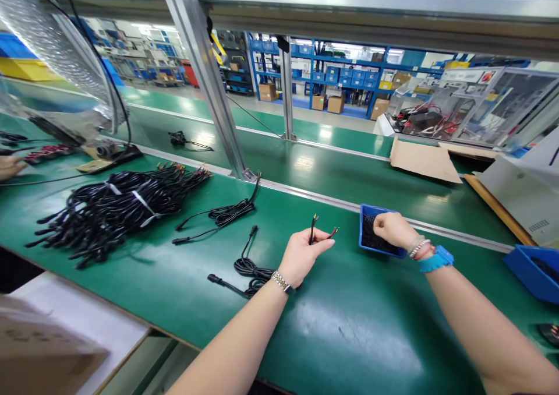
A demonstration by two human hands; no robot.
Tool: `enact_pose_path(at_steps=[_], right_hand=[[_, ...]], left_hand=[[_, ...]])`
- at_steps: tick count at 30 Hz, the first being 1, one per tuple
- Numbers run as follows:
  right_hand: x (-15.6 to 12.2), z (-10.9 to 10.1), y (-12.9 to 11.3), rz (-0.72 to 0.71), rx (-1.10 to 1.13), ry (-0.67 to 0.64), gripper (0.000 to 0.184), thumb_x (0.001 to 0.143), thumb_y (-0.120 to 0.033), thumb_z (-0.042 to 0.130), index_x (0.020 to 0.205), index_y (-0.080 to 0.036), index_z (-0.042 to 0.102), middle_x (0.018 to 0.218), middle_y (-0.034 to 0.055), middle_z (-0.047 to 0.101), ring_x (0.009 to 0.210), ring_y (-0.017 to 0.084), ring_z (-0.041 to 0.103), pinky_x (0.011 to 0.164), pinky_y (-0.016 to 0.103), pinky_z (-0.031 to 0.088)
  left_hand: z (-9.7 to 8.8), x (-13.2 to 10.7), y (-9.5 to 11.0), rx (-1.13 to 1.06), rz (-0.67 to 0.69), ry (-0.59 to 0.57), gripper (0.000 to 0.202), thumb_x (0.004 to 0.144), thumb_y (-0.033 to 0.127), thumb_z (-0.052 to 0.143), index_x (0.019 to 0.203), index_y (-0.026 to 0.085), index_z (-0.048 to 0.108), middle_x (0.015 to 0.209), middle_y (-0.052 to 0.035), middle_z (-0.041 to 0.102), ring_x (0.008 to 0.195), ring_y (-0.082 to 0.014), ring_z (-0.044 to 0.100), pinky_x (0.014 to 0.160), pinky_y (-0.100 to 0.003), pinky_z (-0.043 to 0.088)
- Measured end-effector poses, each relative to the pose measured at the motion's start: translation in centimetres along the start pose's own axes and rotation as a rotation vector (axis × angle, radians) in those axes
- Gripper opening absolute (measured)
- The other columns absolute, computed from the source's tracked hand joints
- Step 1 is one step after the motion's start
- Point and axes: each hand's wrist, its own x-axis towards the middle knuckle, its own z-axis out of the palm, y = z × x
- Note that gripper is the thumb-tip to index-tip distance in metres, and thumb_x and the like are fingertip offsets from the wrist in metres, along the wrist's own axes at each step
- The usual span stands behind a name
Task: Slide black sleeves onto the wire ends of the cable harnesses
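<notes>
My left hand (304, 254) pinches a black cable near its split ends, and the bared wire tips (333, 232) stick up past my fingers. The rest of that cable (253, 271) appears to lie coiled on the green bench behind my wrist, with black plugs at its other end. Over a small blue bin (361, 240), my right hand (392, 229) has its fingers closed. Small thin black pieces (373, 240) fill the bin; whatever is between those fingertips is hidden.
Left of my hands lie another coiled cable (233, 211) and a large tied bundle of black cables (117, 200). A second blue bin (535, 272) stands at the right. Metal posts (213, 86) rise behind the bench. Another person's hand (11, 166) shows at the far left.
</notes>
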Motion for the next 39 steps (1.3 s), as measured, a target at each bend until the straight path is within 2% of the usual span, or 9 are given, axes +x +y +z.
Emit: enact_pose_path(at_steps=[2, 5, 7, 10, 13, 19, 33, 39], right_hand=[[-0.4, -0.3, -0.7, -0.039, 0.226, 0.087, 0.015, 0.072, -0.022, 0.046, 0.071, -0.016, 0.060, 0.070, 0.0042, 0.063, 0.065, 0.014, 0.058, 0.063, 0.025, 0.044], [-1.1, -0.1, -3.2, -0.099, 0.877, 0.175, 0.016, 0.069, -0.027, 0.055, 0.079, -0.015, 0.056, 0.067, 0.0015, 0.060, 0.057, 0.012, 0.054, 0.054, 0.024, 0.045], [-1.6, 0.1, -5.4, -0.136, 1.217, 0.158, 0.018, 0.066, -0.025, 0.061, 0.079, -0.014, 0.055, 0.065, 0.0001, 0.058, 0.053, 0.010, 0.053, 0.052, 0.024, 0.044], [-2.3, 0.3, -8.0, -0.167, 1.488, 0.072, 0.014, 0.065, -0.023, 0.063, 0.073, -0.015, 0.055, 0.064, 0.0002, 0.060, 0.053, 0.009, 0.053, 0.052, 0.023, 0.043], [-2.7, 0.3, -9.0, -0.187, 1.641, -0.007, 0.012, 0.067, -0.022, 0.064, 0.070, -0.015, 0.055, 0.071, 0.0025, 0.063, 0.059, 0.010, 0.056, 0.055, 0.024, 0.044], [-2.9, 0.4, -8.6, -0.236, 1.678, -0.034, 0.007, 0.070, -0.020, 0.062, 0.072, -0.014, 0.058, 0.074, 0.0032, 0.063, 0.061, 0.009, 0.056, 0.056, 0.022, 0.042], [-2.5, 0.1, -8.3, -0.231, 1.627, -0.081, 0.013, 0.068, -0.024, 0.065, 0.070, -0.015, 0.056, 0.068, 0.0012, 0.061, 0.055, 0.009, 0.053, 0.050, 0.021, 0.040], [-2.4, -0.2, -8.2, -0.237, 1.452, -0.136, 0.010, 0.068, -0.022, 0.062, 0.069, -0.014, 0.057, 0.063, 0.0005, 0.060, 0.051, 0.008, 0.050, 0.047, 0.020, 0.037]], left_hand=[[0.0, 0.0, 0.1, 0.006, 0.006, -0.026, 0.018, 0.061, 0.029, 0.069, 0.068, 0.014, 0.065, 0.064, -0.0008, 0.061, 0.058, -0.0094, 0.048, 0.058, -0.022, 0.035], [0.0, -0.2, 0.5, 0.016, 0.007, -0.058, 0.019, 0.065, 0.033, 0.067, 0.069, 0.014, 0.067, 0.064, -0.0012, 0.062, 0.056, -0.0092, 0.047, 0.057, -0.022, 0.034], [0.0, -0.3, 0.7, 0.030, 0.002, -0.072, 0.021, 0.066, 0.035, 0.066, 0.070, 0.014, 0.067, 0.063, -0.0011, 0.062, 0.052, -0.0084, 0.044, 0.054, -0.022, 0.032], [0.0, -0.4, 0.9, 0.038, -0.005, -0.090, 0.023, 0.067, 0.036, 0.065, 0.071, 0.014, 0.067, 0.062, -0.0010, 0.061, 0.049, -0.0075, 0.040, 0.051, -0.022, 0.030], [-0.1, -0.4, 0.8, 0.030, -0.006, -0.103, 0.022, 0.067, 0.036, 0.064, 0.069, 0.014, 0.066, 0.060, -0.0002, 0.060, 0.048, -0.0066, 0.038, 0.050, -0.021, 0.029], [0.0, -0.3, 0.7, 0.041, -0.015, -0.112, 0.023, 0.068, 0.037, 0.064, 0.069, 0.013, 0.065, 0.057, 0.0003, 0.057, 0.047, -0.0062, 0.035, 0.048, -0.021, 0.027], [0.0, -0.3, 0.7, 0.023, -0.029, -0.117, 0.020, 0.067, 0.034, 0.065, 0.071, 0.015, 0.066, 0.060, 0.0001, 0.060, 0.047, -0.0057, 0.036, 0.050, -0.021, 0.029], [-0.1, -0.2, 0.6, 0.039, -0.018, -0.135, 0.021, 0.069, 0.035, 0.063, 0.071, 0.014, 0.065, 0.061, 0.0005, 0.057, 0.047, -0.0055, 0.033, 0.050, -0.021, 0.028]])
